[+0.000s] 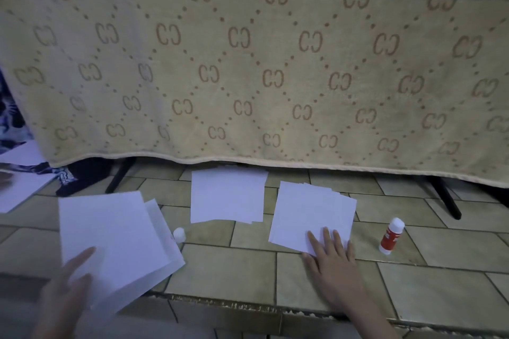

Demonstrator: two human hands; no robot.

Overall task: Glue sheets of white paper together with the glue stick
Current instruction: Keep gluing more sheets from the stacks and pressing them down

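Floor [316, 278], tiled, beige, as I see it from the head view. On it: left paper stack [110, 242] near the front edge; middle paper stack [227, 195] farther back; right paper stack [311, 215] beside it; white cap [179, 234] at the left stack's right edge; glue stick [391, 235] upright, right of the right stack; more sheets [19, 190] at far left.

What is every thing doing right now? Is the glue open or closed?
glue stick: standing upright, cap on, untouched.
right paper stack: flat on floor, right hand pressing it.
left paper sheets: lifted and tilted, held by left hand.
middle paper stack: flat, untouched.
white cap: loose on floor.
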